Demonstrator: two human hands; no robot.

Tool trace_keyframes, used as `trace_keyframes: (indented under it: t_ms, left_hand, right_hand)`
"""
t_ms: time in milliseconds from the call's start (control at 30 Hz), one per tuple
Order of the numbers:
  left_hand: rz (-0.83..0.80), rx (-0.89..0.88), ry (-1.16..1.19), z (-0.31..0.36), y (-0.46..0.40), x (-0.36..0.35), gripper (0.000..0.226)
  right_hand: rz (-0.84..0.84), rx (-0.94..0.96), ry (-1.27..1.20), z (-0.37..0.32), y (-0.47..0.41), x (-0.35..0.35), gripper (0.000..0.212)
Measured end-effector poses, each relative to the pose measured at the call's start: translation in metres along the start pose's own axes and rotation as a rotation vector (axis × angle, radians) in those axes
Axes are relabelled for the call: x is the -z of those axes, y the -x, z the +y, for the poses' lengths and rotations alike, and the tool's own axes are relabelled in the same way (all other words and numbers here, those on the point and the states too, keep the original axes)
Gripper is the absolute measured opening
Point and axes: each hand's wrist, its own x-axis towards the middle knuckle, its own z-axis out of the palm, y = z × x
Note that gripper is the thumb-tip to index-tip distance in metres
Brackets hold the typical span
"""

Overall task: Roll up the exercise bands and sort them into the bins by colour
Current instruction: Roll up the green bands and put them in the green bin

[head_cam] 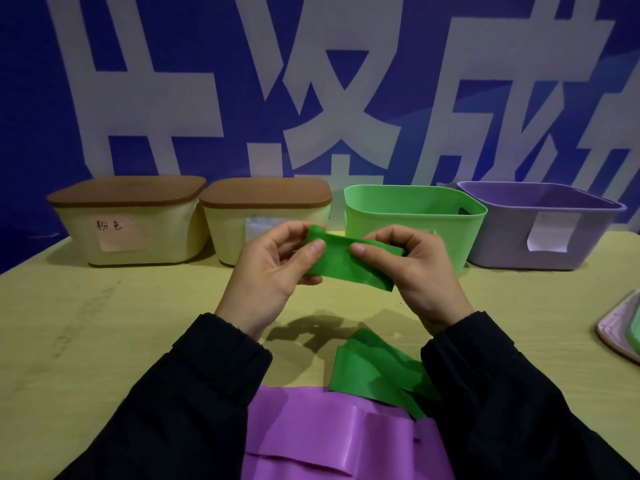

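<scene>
Both hands were raised above the worktop, holding one end of a green exercise band between them. The left hand pinched the band's left end, where a small fold or the start of a roll showed by the fingertips, thumb pressed on the front face. The right hand pinched the band just beside it, thumb on top and fingers curled behind. The rest of the green band lay slack on the worktop near the right sleeve, partly over a purple band spread at the near edge. Along the back stood two cream bins with brown lids, an open green bin and an open purple bin. A pink tray sat at the right edge.
</scene>
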Motion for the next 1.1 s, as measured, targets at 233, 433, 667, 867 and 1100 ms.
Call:
trace_keyframes:
  t_ms: [233,433,667,867,1100]
  left_hand:
    - [-0.038,-0.027,0.005,-0.0010,0.0012,-0.0052,0.030]
    - [-0.005,-0.004,-0.006,-0.0014,-0.0001,-0.0031,0.024]
    - [-0.057,-0.018,0.007,-0.0027,0.0033,-0.0094,0.031]
    - [0.003,-0.009,-0.017,-0.0009,0.0013,-0.0065,0.030]
    - [0.060,-0.038,0.008,-0.0008,-0.0003,-0.0019,0.032]
  right_hand:
    - [-0.065,0.021,0.031,0.0033,0.0013,-0.0036,0.015]
    - [-0.086,-0.007,-0.052,0.0035,0.0007,-0.0033,0.017]
    - [-0.095,-0.007,-0.010,0.0092,-0.0003,-0.0037,0.019]
    - [-0.112,-0.020,-0.058,0.0088,0.0001,-0.0043,0.017]
    - [-0.054,-0.037,-0.110,0.0078,-0.0008,-0.0022,0.003]
